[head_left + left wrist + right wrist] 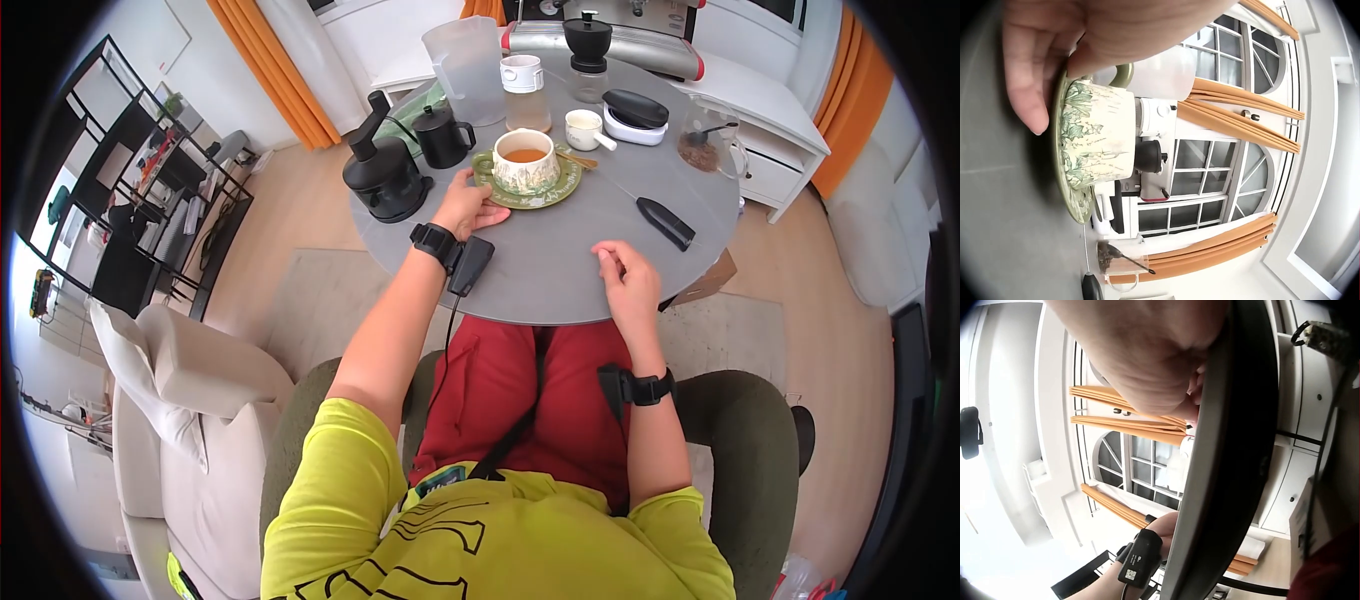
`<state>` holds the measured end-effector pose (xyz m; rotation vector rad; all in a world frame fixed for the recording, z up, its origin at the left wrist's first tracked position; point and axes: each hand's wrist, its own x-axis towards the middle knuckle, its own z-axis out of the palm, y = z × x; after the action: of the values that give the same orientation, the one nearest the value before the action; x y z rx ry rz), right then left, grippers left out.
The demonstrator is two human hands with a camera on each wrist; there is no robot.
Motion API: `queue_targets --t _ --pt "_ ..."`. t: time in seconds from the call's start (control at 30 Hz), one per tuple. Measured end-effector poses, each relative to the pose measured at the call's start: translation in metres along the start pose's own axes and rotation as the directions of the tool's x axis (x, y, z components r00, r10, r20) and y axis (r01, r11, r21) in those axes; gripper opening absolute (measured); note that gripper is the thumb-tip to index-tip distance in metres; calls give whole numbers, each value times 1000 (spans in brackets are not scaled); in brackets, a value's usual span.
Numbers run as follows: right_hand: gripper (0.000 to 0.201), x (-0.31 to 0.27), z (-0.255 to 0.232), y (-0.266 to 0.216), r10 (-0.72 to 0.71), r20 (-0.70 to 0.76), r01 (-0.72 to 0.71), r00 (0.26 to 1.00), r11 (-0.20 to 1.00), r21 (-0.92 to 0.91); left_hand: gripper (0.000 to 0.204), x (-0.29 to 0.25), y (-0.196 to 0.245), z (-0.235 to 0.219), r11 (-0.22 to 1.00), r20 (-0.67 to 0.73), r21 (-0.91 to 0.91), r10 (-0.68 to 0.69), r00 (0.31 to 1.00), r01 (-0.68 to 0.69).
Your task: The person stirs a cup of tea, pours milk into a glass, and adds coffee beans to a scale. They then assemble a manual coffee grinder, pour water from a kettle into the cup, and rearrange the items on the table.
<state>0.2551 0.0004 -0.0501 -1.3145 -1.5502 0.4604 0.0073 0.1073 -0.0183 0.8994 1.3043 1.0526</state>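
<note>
My left hand (468,208) grips the left edge of a green saucer (545,200). On it stands a cream, relief-patterned cup (524,178) of orange-brown liquid, with a thin gold-coloured utensil (577,159) at its right. In the left wrist view, the thumb of the left hand (1116,31) is at the rim of the saucer (1080,209), beside the cup (1100,134); other fingers reach along the underside. Loosely curled and holding nothing, my right hand (630,285) is at the table's front right edge. The right wrist view shows this hand (1141,356) close up, fingertips mostly hidden.
Left on the grey table (540,270) are a black kettle (385,180) and a black pot (442,138). Behind are a frosted pitcher (468,75), a lidded jar (524,95) and a grinder (588,50). Rightward are a small white cup (583,130), black-handled tool (665,222) and glass jug (705,150).
</note>
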Motion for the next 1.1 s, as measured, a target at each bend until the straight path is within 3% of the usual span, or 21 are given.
queue_targets --t 0.4,0.83,1.1 --pt "12 2 1 0 19 15 -18 1000 998 -53 50 -8 -4 -8 1000 31 -10 13 999 -13" --pt "12 2 4 -2 62 19 -62 998 998 8 48 -84 -18 -16 996 129 -89 -19 992 31" --pt "12 4 4 -3 78 13 -78 997 996 -42 50 -101 -26 -26 987 214 -146 -28 976 61"
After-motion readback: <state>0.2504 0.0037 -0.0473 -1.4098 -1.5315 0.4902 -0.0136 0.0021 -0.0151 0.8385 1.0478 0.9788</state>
